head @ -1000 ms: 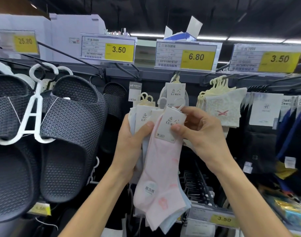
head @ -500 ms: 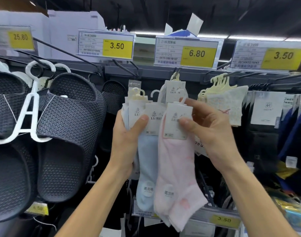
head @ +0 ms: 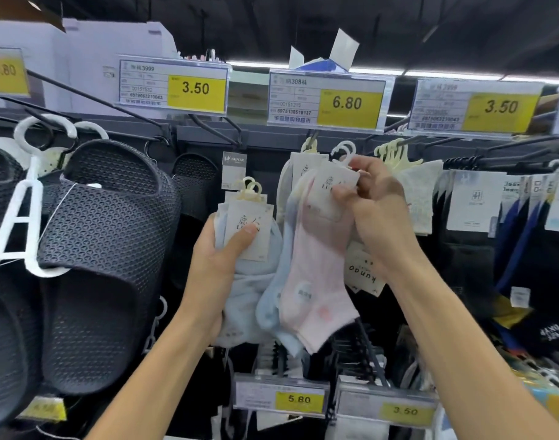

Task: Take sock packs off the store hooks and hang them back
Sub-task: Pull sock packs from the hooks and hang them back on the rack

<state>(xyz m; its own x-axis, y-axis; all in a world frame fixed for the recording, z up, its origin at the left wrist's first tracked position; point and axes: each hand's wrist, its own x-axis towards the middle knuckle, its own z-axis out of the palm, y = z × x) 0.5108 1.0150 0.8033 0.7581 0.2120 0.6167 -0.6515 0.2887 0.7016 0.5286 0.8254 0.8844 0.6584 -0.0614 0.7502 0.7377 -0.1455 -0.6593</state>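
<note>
My left hand (head: 219,265) grips a bunch of pale blue sock packs (head: 249,281) by their white card labels, thumb across the front card, their small plastic hangers free above. My right hand (head: 372,211) pinches the card of a pink sock pack (head: 316,281) together with a blue one behind it, lifted so their white hangers reach up near the store hook (head: 311,138) under the 6.80 price tag (head: 326,101). One more pack (head: 303,168) hangs on that hook behind them.
Dark mesh slippers (head: 106,249) on white hangers fill the left. Cream socks (head: 415,192) and dark sock packs (head: 481,223) hang to the right. Price rails run above, and lower tags (head: 299,400) mark hooks beneath my forearms.
My right hand has lifted the pink pack up and to the right toward the hook, apart from the bunch. My left hand has stayed lower with the blue packs.
</note>
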